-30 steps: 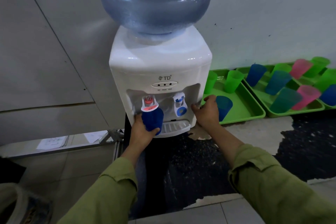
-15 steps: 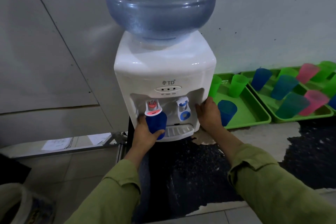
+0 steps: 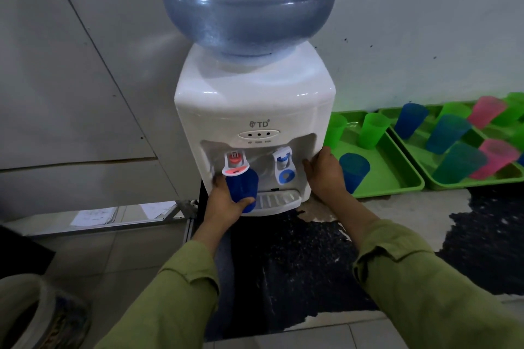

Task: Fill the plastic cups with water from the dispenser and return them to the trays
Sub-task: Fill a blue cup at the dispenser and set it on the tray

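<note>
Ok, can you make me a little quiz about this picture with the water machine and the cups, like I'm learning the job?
1. True or false: the left hand holds the blue cup under the blue tap.
2. What does the right hand touch? A) the dispenser B) a pink cup C) the big bottle
3. Fill in: the green tray nearest the dispenser shows ___ cups.
Key: 1 false, it is under the red tap. 2 A. 3 three.
</note>
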{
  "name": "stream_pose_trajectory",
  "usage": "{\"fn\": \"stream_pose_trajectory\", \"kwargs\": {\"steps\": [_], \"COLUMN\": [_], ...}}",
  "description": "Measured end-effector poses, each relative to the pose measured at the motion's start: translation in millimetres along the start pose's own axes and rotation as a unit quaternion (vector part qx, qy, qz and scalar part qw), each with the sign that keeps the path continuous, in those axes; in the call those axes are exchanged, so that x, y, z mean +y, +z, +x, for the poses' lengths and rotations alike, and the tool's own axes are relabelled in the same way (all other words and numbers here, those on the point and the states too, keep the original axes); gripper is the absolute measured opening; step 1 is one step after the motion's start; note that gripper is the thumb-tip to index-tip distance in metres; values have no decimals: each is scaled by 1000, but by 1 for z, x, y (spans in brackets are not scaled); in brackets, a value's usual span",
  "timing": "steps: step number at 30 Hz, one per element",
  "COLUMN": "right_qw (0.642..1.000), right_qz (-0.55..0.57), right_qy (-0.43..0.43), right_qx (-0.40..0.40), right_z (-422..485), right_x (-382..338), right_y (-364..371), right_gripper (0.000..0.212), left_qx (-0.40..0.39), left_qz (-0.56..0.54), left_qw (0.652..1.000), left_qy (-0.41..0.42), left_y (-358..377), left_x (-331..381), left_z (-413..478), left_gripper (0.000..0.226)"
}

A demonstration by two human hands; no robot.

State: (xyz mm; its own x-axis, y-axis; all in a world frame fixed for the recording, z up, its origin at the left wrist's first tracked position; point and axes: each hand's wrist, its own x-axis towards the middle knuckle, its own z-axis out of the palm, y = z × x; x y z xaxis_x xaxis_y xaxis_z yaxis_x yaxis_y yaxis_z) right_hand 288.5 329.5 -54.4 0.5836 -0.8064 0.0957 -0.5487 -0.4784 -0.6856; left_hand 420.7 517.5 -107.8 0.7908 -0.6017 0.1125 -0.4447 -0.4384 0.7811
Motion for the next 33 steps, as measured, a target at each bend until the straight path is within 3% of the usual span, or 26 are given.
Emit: {"fn": "stream_pose_trajectory", "kwargs": {"steps": [14, 20, 25, 27, 30, 33], "right_qw": [1000, 999, 990, 984, 984, 980], "right_qz": [-3, 46, 77, 111, 101, 85], "right_qy": [-8, 4, -50, -66, -126, -174], "right_qx": [-12, -8, 110, 126, 75, -40], "right_z": [2, -1, -29, -43, -53, -55], "right_x": [3, 5, -4, -18, -43, -76], "right_y": [-5, -3, -5, -8, -13, -15], "right_gripper": [37, 36, 42, 36, 18, 30], "left_qx": [-3, -2, -6, -6, -5, 2], "left_qz": [17, -2, -12, -17, -38, -68], "left_qw": [998, 998, 997, 997, 996, 995], "left_qy": [-56, -68, -72, -77, -84, -80], "left_y": [1, 0, -1, -1, 0, 2], "left_x": [6, 7, 8, 8, 6, 1], "left_z": [-2, -5, -4, -5, -5, -4], "left_gripper": [83, 85, 85, 86, 93, 95]}}
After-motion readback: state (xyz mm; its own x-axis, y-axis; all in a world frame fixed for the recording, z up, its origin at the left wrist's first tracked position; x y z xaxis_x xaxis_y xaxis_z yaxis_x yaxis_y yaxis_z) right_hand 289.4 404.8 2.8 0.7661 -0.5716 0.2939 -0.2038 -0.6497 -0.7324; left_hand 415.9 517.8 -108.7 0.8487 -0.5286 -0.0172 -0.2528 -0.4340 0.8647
